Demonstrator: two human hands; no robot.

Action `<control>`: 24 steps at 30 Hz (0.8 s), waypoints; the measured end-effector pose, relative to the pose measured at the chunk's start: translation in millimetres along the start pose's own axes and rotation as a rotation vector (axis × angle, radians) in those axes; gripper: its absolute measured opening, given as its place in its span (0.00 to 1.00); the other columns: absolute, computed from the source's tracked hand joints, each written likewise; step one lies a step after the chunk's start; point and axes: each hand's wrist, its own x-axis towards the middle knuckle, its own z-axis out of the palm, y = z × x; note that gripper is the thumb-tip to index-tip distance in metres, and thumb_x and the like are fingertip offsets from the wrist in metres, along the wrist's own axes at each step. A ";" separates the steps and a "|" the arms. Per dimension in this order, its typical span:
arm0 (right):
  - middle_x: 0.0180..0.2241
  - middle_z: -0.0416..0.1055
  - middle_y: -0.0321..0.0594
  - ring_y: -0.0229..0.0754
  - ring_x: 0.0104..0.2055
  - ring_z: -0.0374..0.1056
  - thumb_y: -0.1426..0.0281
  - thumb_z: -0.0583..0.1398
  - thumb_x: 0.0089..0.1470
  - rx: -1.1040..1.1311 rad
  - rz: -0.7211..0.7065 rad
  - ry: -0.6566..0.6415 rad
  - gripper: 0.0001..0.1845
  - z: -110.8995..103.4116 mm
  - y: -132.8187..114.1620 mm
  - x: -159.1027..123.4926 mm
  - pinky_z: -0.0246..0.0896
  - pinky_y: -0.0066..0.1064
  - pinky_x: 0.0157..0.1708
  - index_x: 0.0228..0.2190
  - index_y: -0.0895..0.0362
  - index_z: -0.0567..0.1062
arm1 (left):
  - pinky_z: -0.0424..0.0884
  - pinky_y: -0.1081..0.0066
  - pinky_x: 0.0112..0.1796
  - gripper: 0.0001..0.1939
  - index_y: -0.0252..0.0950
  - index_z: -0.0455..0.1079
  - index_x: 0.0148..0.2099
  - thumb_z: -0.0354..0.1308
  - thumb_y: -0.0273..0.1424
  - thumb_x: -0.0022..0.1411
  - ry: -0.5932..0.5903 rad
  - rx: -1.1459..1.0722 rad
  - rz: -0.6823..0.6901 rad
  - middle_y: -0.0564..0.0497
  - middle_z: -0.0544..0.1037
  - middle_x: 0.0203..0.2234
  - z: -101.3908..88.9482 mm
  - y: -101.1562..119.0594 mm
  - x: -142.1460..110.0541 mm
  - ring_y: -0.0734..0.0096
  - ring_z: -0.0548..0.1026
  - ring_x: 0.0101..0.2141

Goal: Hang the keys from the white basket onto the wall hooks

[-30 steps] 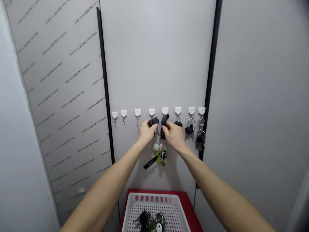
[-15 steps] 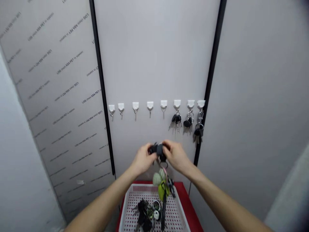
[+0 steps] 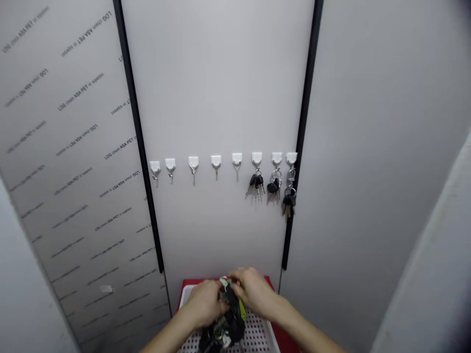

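Note:
Low over the white perforated basket (image 3: pixel 273 339), my left hand (image 3: pixel 206 303) and my right hand (image 3: pixel 253 292) are both closed around a bunch of keys (image 3: pixel 231 303). Dark key heads and a yellow-green piece show between the fingers, while much of the bunch is hidden or blurred. Just beneath, more dark keys and rings (image 3: pixel 218 338) lie in the basket. They overlap the held bunch in view, so I cannot tell whether they touch it.
A row of white hooks (image 3: pixel 216 161) runs across the pale panel. Key bunches hang on the three rightmost: one (image 3: pixel 257 181), a second (image 3: pixel 274 186) and a third (image 3: pixel 289 200). The basket stands on a red surface (image 3: pixel 285 338). Black strips (image 3: pixel 138 122) edge the panel.
Both hands have come down from in front of the panel to the basket, bringing the bunch with its green charm along. The view has shifted slightly, and the hanging keys are unchanged.

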 end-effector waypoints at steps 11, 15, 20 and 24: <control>0.31 0.66 0.46 0.41 0.30 0.62 0.65 0.51 0.41 -0.227 0.304 0.607 0.21 -143.8 15.0 102.6 0.55 0.33 0.31 0.38 0.62 0.64 | 0.61 0.73 0.33 0.20 0.33 0.59 0.43 0.48 0.36 0.46 0.572 -0.327 0.160 0.47 0.70 0.33 -115.5 90.3 80.0 0.71 0.67 0.33; 0.26 0.68 0.42 0.41 0.28 0.62 0.64 0.51 0.39 -0.254 0.375 0.545 0.20 -145.9 15.7 115.3 0.54 0.30 0.26 0.37 0.58 0.65 | 0.61 0.74 0.32 0.14 0.34 0.62 0.37 0.47 0.33 0.48 0.660 -0.346 0.179 0.48 0.71 0.30 -127.6 127.6 102.0 0.72 0.68 0.31; 0.19 0.66 0.38 0.37 0.22 0.60 0.63 0.53 0.36 -0.079 0.383 0.563 0.13 -153.8 19.2 124.7 0.52 0.26 0.22 0.21 0.60 0.68 | 0.61 0.76 0.29 0.12 0.33 0.65 0.30 0.42 0.31 0.51 0.730 -0.299 0.187 0.48 0.71 0.24 -139.1 137.4 105.6 0.75 0.68 0.26; 0.18 0.65 0.37 0.34 0.20 0.58 0.61 0.52 0.36 0.097 0.330 0.691 0.15 -175.0 17.1 136.5 0.51 0.25 0.21 0.19 0.61 0.68 | 0.61 0.76 0.28 0.13 0.32 0.65 0.28 0.41 0.32 0.51 0.811 -0.269 0.270 0.49 0.71 0.22 -162.4 143.1 97.2 0.76 0.67 0.24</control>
